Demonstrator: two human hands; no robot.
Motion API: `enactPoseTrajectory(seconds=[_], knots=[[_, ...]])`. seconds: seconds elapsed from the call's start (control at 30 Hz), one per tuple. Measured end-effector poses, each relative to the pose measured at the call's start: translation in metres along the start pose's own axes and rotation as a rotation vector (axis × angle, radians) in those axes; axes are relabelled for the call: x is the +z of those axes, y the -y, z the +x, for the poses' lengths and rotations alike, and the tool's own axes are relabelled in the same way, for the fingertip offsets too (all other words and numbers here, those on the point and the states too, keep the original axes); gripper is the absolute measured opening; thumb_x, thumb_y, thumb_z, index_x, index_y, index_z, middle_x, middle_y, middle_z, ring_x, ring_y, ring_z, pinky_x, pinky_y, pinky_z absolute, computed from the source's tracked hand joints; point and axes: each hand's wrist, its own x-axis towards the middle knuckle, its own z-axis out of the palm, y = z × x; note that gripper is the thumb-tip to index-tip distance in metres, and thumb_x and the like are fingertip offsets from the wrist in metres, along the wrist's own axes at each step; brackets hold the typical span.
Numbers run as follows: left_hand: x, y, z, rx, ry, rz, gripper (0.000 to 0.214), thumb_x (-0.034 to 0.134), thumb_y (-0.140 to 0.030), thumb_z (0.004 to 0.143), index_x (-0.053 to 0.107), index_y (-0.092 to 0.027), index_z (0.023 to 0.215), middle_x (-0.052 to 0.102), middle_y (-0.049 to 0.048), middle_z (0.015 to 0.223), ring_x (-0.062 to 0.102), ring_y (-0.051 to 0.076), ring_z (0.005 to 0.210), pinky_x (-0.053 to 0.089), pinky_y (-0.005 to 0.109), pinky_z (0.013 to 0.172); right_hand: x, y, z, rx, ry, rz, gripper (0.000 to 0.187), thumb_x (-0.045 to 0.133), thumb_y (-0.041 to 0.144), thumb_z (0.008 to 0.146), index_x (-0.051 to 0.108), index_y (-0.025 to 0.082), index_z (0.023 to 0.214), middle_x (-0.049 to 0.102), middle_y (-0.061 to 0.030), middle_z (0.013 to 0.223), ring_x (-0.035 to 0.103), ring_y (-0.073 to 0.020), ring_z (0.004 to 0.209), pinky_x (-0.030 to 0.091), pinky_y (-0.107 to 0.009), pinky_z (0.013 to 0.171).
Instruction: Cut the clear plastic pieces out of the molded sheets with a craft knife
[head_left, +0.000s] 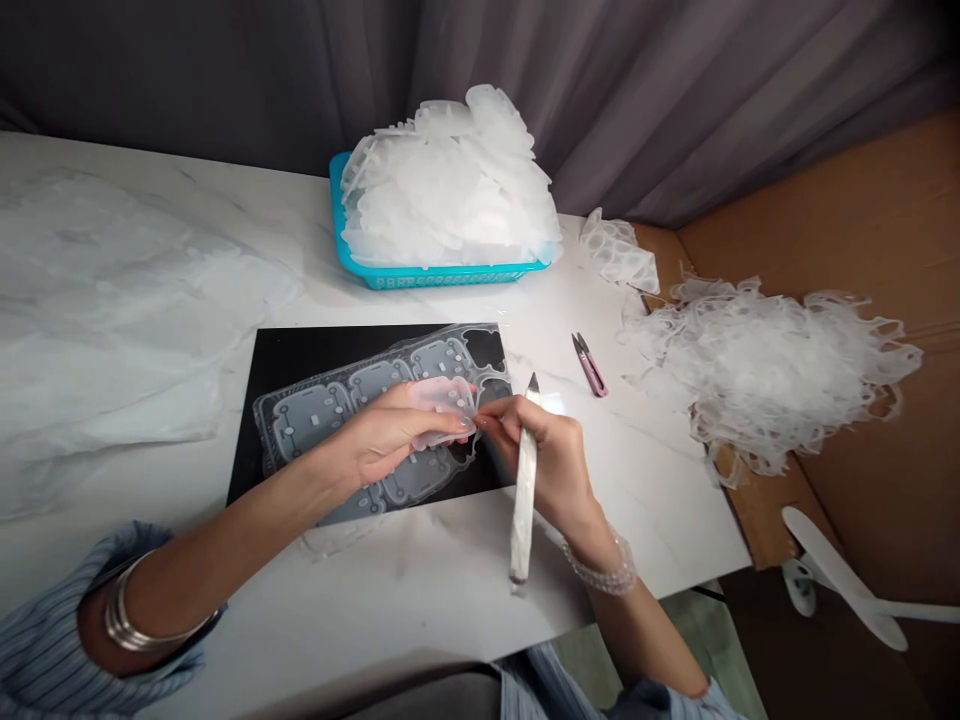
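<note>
My left hand [382, 430] is closed on a cloudy, translucent rubbery piece [442, 397], holding it above the sheet. In my right hand [559, 460] rests a pointed tool [524, 510] with a white wrapped handle, its dark tip facing away from me. The right thumb and forefinger pinch at the edge of the piece, meeting the left fingertips. What they pinch is too small to make out. Below lies a clear moulded sheet [315, 415] with several outlined shapes, partly cut out at its right end. It sits on a black mat [292, 345], partly hidden by my left hand.
A blue basket [450, 275] heaped with translucent pieces stands at the back. Pink-handled thread snips [589, 365] lie to the right. Beyond them, scrap webbing [780, 370] piles over a cardboard box [885, 220]. Cloudy sheets [112, 320] cover the table's left side.
</note>
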Motion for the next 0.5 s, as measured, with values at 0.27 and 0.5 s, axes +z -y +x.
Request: enactPoseTrajectory(seconds=[0.27, 0.5], knots=[[0.015, -0.018, -0.024, 0.109, 0.044, 0.139, 0.046, 0.08, -0.022, 0.076, 0.065, -0.024, 0.12, 0.075, 0.0001, 0.09, 0.069, 0.014, 0.091, 0.053, 0.023, 0.086, -0.025, -0.028, 0.007, 0.161, -0.159, -0.426, 0.029, 0.056, 0.024, 0.09, 0.04, 0.022, 0.067, 0.062, 0.0016, 0.065, 0.053, -0.0136, 0.057, 0.039, -0.027, 0.057], [0.023, -0.035, -0.039, 0.209, 0.021, 0.119, 0.029, 0.075, -0.025, 0.083, 0.069, -0.021, 0.111, 0.075, 0.0024, 0.098, 0.07, 0.017, 0.098, 0.054, 0.026, 0.088, -0.027, 0.019, 0.002, 0.09, -0.306, 0.046, 0.038, 0.062, 0.024, 0.09, 0.032, 0.024, 0.066, 0.076, -0.0063, 0.105, 0.07, -0.0235, 0.098, 0.05, -0.039, 0.089]])
